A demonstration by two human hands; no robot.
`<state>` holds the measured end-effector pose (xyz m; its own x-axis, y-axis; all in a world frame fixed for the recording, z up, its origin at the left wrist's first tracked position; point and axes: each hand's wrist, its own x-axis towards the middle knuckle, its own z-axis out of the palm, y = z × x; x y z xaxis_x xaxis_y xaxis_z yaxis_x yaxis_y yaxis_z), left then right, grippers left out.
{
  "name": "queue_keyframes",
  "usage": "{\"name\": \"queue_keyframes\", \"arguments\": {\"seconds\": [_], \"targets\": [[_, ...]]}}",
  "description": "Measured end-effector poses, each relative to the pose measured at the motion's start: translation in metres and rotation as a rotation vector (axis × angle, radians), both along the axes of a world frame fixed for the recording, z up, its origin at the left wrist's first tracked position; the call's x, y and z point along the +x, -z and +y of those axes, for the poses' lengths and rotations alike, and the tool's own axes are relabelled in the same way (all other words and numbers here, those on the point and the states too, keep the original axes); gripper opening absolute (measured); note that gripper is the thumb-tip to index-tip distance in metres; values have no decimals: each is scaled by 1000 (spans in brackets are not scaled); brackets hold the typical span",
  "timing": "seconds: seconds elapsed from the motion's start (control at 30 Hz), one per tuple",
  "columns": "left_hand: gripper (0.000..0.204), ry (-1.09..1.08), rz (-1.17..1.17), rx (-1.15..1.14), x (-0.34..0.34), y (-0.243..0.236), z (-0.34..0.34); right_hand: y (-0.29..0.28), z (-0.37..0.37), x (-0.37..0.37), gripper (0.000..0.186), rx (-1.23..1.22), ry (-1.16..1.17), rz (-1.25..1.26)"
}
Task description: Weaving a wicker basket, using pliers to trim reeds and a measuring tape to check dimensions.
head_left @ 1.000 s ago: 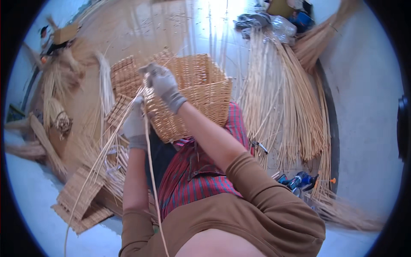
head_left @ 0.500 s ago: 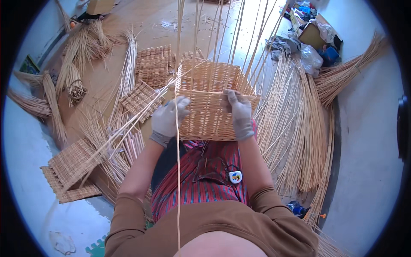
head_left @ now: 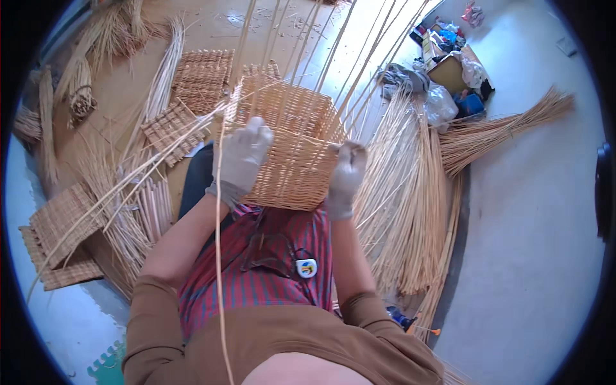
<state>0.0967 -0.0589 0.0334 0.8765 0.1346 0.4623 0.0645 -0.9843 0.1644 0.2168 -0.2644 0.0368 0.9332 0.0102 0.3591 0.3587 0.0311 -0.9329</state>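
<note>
A partly woven wicker basket (head_left: 289,170) rests on my lap, its long upright stakes (head_left: 330,58) rising from the rim. My left hand (head_left: 240,160), in a pale grey glove, has its fingers curled over the rim at the left front corner. Beside it a long weaving strand (head_left: 219,256) hangs down past my arm, and more loose strands fan out to the left. My gloved right hand (head_left: 348,176) is closed at the right front corner of the rim. What lies under its fingertips is hidden.
Woven panels (head_left: 67,218) lie on the floor to the left, with others behind the basket. Bundles of wicker rods (head_left: 410,205) spread along my right side. Bags and clutter (head_left: 449,70) sit at the far right by the wall. A tape measure (head_left: 307,267) lies on my striped apron.
The view has shifted, so the scene sits further left. My right hand has moved from the front rim to the right corner. My left hand has risen to the rim.
</note>
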Motion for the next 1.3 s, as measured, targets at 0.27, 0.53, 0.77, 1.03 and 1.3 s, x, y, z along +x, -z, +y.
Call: {"name": "queue_keyframes", "arguments": {"seconds": [0.27,0.53,0.77,1.03,1.3], "targets": [[77,-69,28,-11,38,2,-80,-88,17,32,38,-282,-2,-334],[52,239,-390,-547,18,-3,-59,-11,-86,-59,37,29,185,-71],[27,-194,-696,-1099,-29,18,34,3,-3,-99,26,-267,-365,-42],[22,-115,-858,-1123,-43,22,25,-52,99,-150,36,-458,-582,-548],[48,742,209,-1598,-15,-17,143,-65,89,-155,29,-543,-470,-683]]}}
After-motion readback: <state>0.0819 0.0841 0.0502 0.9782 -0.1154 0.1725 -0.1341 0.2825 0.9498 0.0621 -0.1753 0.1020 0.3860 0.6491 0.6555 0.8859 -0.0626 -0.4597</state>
